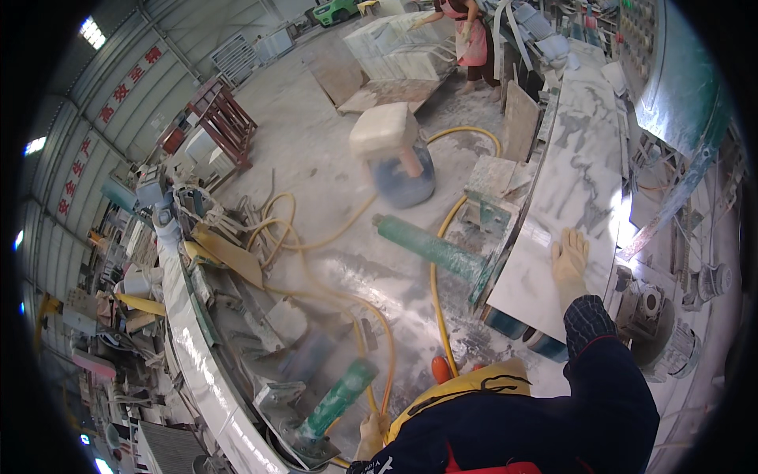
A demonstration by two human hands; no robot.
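Observation:
My right hand [570, 259], in a pale yellow rubber glove, lies flat on a white marble slab [580, 150] with grey veins. Its fingers are stretched out and point up the slab. The slab rests on a roller conveyor, whose dark rollers [524, 335] show under its near end. Low in the picture, my left hand [370, 434] wears the same kind of glove and hangs beside a green roller [339, 399]. A yellow hose [384, 336] runs down close to that hand. The left fingers are partly hidden, so their grip is unclear.
Between the slabs, yellow hoses [435, 296] loop over the wet floor near a green cylinder [434, 251] and a blue drum [403, 180] with a pale block on top. Another long slab [207, 379] stands left. A motor [662, 336] sits right. A person in a pink apron [471, 41] stands far off.

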